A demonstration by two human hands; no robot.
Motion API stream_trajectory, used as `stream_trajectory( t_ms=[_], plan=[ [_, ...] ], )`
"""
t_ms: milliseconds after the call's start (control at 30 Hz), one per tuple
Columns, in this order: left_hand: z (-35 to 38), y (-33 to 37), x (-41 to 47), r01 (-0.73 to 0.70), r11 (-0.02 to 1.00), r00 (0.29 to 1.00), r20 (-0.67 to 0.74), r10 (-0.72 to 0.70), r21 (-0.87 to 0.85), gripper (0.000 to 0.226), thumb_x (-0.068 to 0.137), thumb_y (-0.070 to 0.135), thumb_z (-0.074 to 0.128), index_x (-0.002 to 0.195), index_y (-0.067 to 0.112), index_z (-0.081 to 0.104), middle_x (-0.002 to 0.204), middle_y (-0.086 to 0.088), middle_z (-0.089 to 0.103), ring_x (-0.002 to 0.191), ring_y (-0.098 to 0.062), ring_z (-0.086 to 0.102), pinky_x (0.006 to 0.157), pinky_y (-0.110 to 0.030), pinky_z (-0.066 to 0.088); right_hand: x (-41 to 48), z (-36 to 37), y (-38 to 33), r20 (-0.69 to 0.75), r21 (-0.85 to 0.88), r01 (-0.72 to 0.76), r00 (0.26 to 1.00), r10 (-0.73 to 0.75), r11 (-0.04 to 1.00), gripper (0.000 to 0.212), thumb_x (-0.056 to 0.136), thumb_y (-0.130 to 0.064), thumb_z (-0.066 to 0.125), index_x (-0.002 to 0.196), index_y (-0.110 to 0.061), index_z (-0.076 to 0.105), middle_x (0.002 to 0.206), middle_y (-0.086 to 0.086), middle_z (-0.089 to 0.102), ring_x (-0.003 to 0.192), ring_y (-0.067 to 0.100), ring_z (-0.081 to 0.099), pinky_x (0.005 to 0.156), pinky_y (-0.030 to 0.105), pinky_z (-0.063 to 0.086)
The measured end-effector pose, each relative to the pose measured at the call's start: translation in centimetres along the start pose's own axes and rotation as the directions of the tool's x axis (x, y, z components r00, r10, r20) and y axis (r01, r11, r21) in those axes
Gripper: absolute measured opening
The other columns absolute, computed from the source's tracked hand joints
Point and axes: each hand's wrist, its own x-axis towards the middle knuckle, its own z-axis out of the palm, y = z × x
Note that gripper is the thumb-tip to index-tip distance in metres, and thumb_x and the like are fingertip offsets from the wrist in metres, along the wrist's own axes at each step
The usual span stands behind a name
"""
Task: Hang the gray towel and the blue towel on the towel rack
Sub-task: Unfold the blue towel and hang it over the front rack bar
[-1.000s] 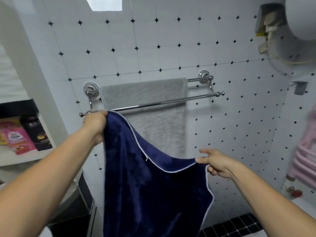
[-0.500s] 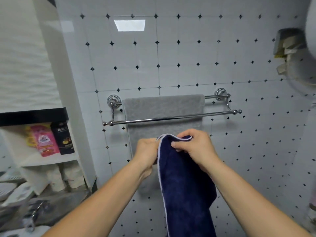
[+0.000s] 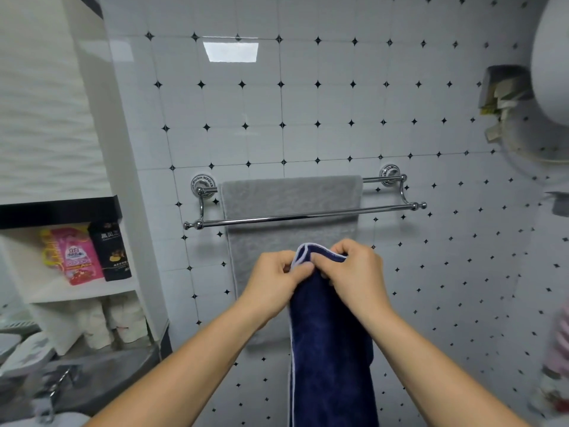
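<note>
The gray towel [image 3: 291,198] hangs over the back bar of the chrome towel rack [image 3: 385,208] on the tiled wall. Its front bar is bare. Below the rack, the dark blue towel [image 3: 332,349] with a white edge hangs folded in a long strip. My left hand [image 3: 274,277] and my right hand [image 3: 354,272] pinch its top corners together, close side by side, in front of the gray towel's lower part.
White shelves at the left hold a pink packet [image 3: 72,257], a black box [image 3: 112,251] and paper rolls [image 3: 101,325]. A sink edge and tap [image 3: 52,392] lie at the lower left. A white appliance [image 3: 551,60] bulges from the upper right wall.
My hands came together from wide apart, folding the blue towel into a narrow strip. The view shifted so the rack sits higher and more central.
</note>
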Motion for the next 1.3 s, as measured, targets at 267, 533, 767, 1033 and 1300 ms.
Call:
stream_trajectory(
  t_ms=[267, 533, 767, 1033, 1300],
  plan=[
    [-4.2, 0.1, 0.9, 0.026, 1.000, 0.990, -0.136, -0.025, 0.007, 0.023, 0.096, 0.009, 0.054, 0.078, 0.014, 0.068, 0.071, 0.002, 0.065, 0.069, -0.013, 0.054, 0.065, -0.027, 0.044, -0.7, -0.6, 1.5, 0.488, -0.392, 0.064, 0.860, 0.148, 0.918, 0.019, 0.057, -0.060, 0.072, 0.059, -0.043, 0.062, 0.053, -0.011, 0.060, 0.058, 0.009, 0.058, 0.052, 0.027, 0.041],
    [-9.0, 0.4, 1.5, 0.013, 0.994, 0.905, -0.421, -0.059, -0.112, 0.022, 0.095, 0.014, 0.054, 0.076, 0.013, 0.065, 0.068, 0.000, 0.064, 0.061, -0.011, 0.055, 0.057, -0.020, 0.045, -4.8, -0.1, 3.4, 0.732, -0.094, 0.822, 0.440, -0.520, 0.562, 0.048, 0.077, -0.050, 0.063, 0.048, -0.015, 0.049, 0.082, -0.023, 0.055, 0.108, 0.007, 0.044, 0.095, 0.023, 0.026],
    [-14.4, -0.4, 2.1, 0.056, 0.991, 0.863, -0.494, -0.110, -0.122, 0.014, 0.093, 0.019, 0.057, 0.085, 0.011, 0.066, 0.082, -0.013, 0.060, 0.075, -0.020, 0.052, 0.072, -0.035, 0.045, -5.6, 0.7, 5.7, 0.890, -0.248, 0.725, 0.432, -0.144, 0.643, 0.028, 0.079, -0.046, 0.054, 0.067, -0.022, 0.046, 0.073, 0.002, 0.059, 0.066, 0.021, 0.052, 0.057, 0.026, 0.033],
    [-18.7, -3.2, -0.1, 0.128, 0.991, 0.866, -0.491, -0.095, 0.034, 0.031, 0.089, 0.016, 0.065, 0.064, 0.029, 0.077, 0.059, 0.013, 0.069, 0.057, -0.004, 0.056, 0.058, -0.020, 0.048, 2.2, -4.2, 5.3, 0.556, -0.372, 0.333, 0.827, -0.079, 0.867, 0.019, 0.083, -0.037, 0.069, 0.071, -0.024, 0.063, 0.066, -0.004, 0.063, 0.064, 0.008, 0.056, 0.060, 0.023, 0.041],
    [-17.9, -5.1, -1.2, 0.243, 0.955, 0.911, -0.377, -0.164, 0.172, 0.017, 0.084, 0.011, 0.072, 0.068, 0.017, 0.073, 0.057, 0.010, 0.068, 0.055, -0.003, 0.056, 0.053, -0.012, 0.045, 4.9, -6.5, 3.4, 0.593, -0.594, 0.310, 0.792, 0.143, 0.743, 0.019, 0.079, -0.040, 0.071, 0.075, -0.022, 0.068, 0.073, 0.002, 0.069, 0.075, 0.021, 0.062, 0.070, 0.035, 0.049]
  ],
)
